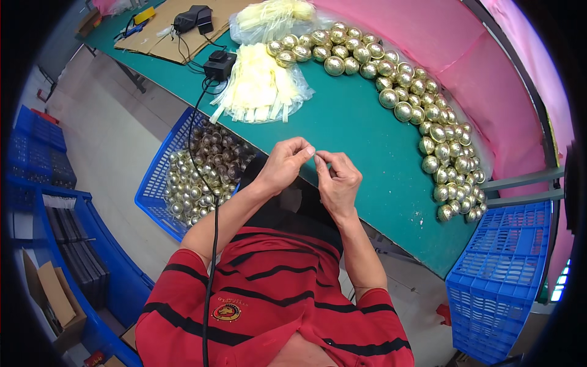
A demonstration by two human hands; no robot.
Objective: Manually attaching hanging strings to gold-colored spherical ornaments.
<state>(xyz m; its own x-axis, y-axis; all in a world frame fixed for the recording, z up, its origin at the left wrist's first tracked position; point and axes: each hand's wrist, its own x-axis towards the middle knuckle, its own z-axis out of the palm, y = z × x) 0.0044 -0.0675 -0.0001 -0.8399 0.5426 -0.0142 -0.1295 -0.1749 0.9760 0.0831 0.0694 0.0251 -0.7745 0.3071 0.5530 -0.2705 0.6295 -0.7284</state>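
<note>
My left hand and my right hand meet above the near edge of the green table. Thumb and forefinger of each are pinched together, tip close to tip. Whatever lies between the fingertips is too small or hidden to make out. Beyond the hands, a bundle of pale yellow strips rests on clear plastic. Shiny gold balls lie in a long curved band along the table's far and right side.
At my left, a blue basket holds many gold and darker balls. A black cable runs from a black device down in front of me. More strips lie farther back. Another blue basket stands at right, beside pink sheeting.
</note>
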